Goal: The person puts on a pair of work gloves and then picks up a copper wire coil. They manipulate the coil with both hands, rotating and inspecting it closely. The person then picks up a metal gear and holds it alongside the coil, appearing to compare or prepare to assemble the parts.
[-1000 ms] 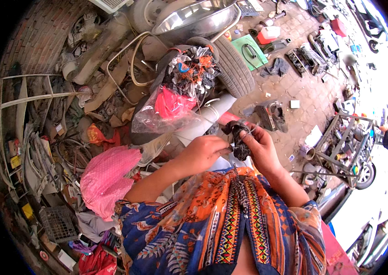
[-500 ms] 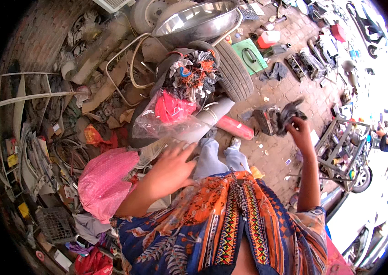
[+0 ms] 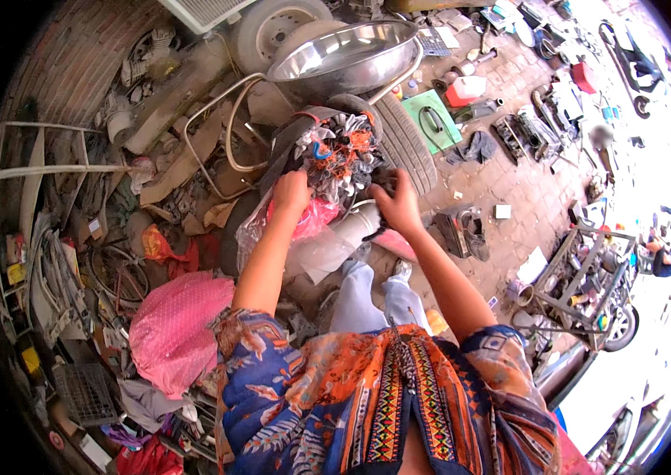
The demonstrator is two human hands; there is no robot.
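A dark sack stuffed with grey and orange scraps (image 3: 351, 162) stands in front of me. At its near left rim is my left hand (image 3: 293, 192), fingers closed on what looks like the sack's edge. My right hand (image 3: 401, 204) is at the near right side of the scraps, closed on a crumpled black piece (image 3: 383, 180), partly hidden by the fingers. Below my left hand, a clear plastic bag with something red inside (image 3: 315, 218) leans on the sack. A whitish roll (image 3: 355, 226) lies between my forearms, with a red cylinder (image 3: 395, 244) partly hidden beside my right forearm.
A tyre (image 3: 406, 142) and a shiny metal basin (image 3: 343, 59) stand behind the sack. At left are a pink dotted bag (image 3: 177, 332) and piled scrap. To the right are a dark shoe-like object (image 3: 470, 233), a metal cart (image 3: 581, 285) and parts on brick paving. Another person (image 3: 665, 260) is far right.
My right hand has come left with the black piece, from over the paving to the sack. My left hand, spread before, has moved forward to the sack's rim and closed.
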